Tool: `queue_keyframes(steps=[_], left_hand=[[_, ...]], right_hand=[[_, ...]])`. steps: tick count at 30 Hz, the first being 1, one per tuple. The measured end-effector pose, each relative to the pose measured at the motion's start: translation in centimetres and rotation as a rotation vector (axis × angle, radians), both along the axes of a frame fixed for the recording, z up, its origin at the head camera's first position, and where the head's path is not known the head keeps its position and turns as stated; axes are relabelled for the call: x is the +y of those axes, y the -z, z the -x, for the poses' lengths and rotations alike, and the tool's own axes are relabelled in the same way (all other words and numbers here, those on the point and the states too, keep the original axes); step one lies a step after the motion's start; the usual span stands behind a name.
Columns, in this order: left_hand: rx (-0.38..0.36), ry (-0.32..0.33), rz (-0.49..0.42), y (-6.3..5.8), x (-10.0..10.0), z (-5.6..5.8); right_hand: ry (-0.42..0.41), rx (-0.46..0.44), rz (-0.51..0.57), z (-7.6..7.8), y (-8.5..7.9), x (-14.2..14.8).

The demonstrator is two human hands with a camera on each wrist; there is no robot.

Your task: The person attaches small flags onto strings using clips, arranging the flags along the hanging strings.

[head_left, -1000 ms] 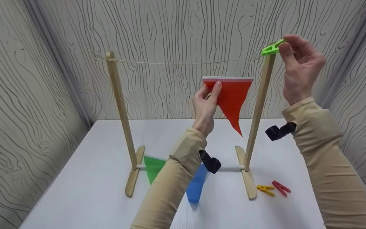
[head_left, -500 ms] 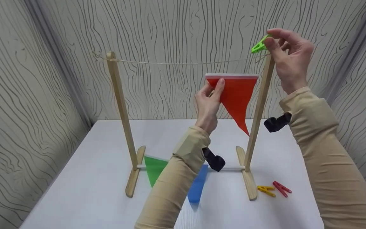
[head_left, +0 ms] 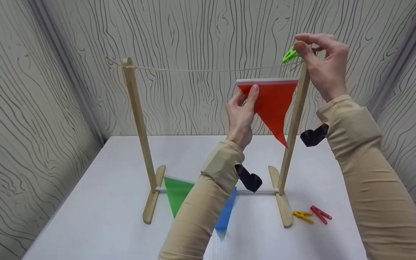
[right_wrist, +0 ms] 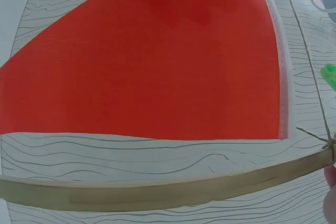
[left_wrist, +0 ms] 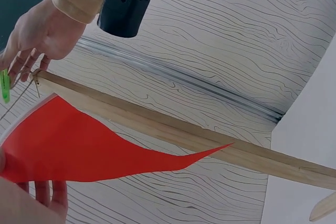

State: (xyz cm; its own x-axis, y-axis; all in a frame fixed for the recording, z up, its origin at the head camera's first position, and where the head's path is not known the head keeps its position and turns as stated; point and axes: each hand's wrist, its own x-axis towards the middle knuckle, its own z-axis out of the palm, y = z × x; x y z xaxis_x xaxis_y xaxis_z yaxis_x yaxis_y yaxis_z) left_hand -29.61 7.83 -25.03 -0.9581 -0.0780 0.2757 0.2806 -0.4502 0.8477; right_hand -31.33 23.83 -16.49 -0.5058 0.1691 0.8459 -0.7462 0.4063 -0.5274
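Between thumb and fingers my left hand (head_left: 241,113) pinches a red triangular flag (head_left: 274,101) by its left upper part. The flag's white top edge lies just below a thin string (head_left: 200,70), apart from it in the head view, and its tip points down. At the top of the right wooden post (head_left: 296,119), my right hand (head_left: 325,65) pinches a green clothespin (head_left: 290,55). The clothespin's tip is close to the string; whether it touches is unclear. In the right wrist view the flag (right_wrist: 173,61) fills much of the picture, with the clothespin (right_wrist: 329,76) at the right edge.
The string runs to a left wooden post (head_left: 137,122). A white rod (head_left: 258,191) joins the posts' feet. A green flag (head_left: 177,193) and a blue flag (head_left: 226,213) lie below my left forearm. A yellow clothespin (head_left: 303,216) and a red clothespin (head_left: 321,214) lie beside the right foot.
My left hand has raised the red flag and shifted it right, nearer the string. My right hand has moved left with the green clothespin, from the post top to above the string.
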Motion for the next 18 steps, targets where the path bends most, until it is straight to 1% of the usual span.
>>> queue_keyframes(steps=[5, 11, 18], left_hand=[[0.004, 0.0, -0.009, -0.2, 0.18, 0.22], [0.01, 0.002, -0.015, -0.37, 0.43, 0.35], [0.009, -0.008, -0.038, -0.92, 0.75, 0.43]], right_hand=[[-0.015, -0.017, -0.011, -0.04, -0.1, -0.01], [-0.038, -0.07, -0.002, 0.1, -0.41, 0.18], [-0.073, -0.073, -0.023, 0.14, -0.51, -0.04]])
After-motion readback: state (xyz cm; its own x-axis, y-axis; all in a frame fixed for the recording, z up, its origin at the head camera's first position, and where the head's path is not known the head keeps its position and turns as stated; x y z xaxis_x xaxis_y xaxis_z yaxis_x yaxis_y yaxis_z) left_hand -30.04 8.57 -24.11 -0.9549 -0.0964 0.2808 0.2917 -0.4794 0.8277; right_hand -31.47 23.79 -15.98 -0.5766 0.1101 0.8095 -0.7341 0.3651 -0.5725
